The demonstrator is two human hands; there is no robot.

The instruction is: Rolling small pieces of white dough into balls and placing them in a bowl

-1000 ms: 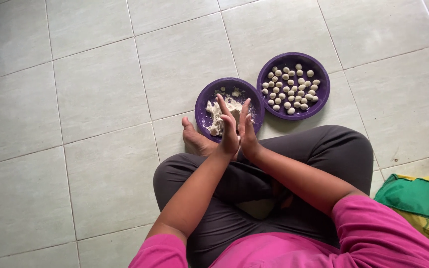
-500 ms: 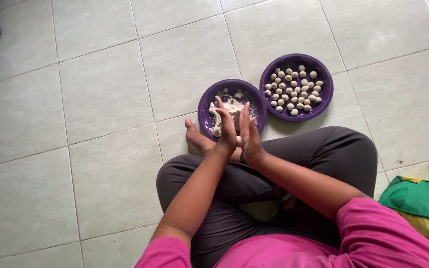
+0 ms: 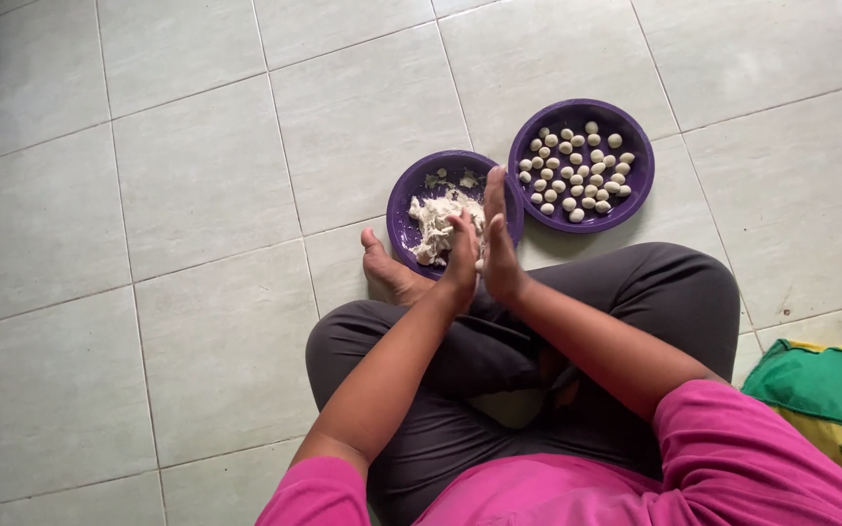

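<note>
Just beyond the upright fingers, in the head view, a purple bowl (image 3: 403, 200) sits on the pale tiled floor (image 3: 197, 175) with a ragged lump of white dough (image 3: 438, 222) inside it. The left hand (image 3: 461, 255) and the right hand (image 3: 496, 242) are pressed palm to palm above the near rim of that bowl, fingers held straight and together rather than curled; the right fingertips reach higher than the left. Whatever lies between the palms is hidden — it cannot be told whether they enclose a piece of dough. To the right of the fingers and a little farther off, touching or almost touching the first bowl, stands a second purple plate (image 3: 635, 185) — it carries many small white dough balls (image 3: 577, 175) spread in a loose layer. Left of the fingers and below them a bare foot (image 3: 392, 275) rests on the tiles against the dough bowl. The person sits cross-legged in dark grey trousers (image 3: 655, 292) and a pink top (image 3: 733, 458). Far to the right of the hands, at the frame's edge, lies a green and yellow cloth (image 3: 816, 385).
</note>
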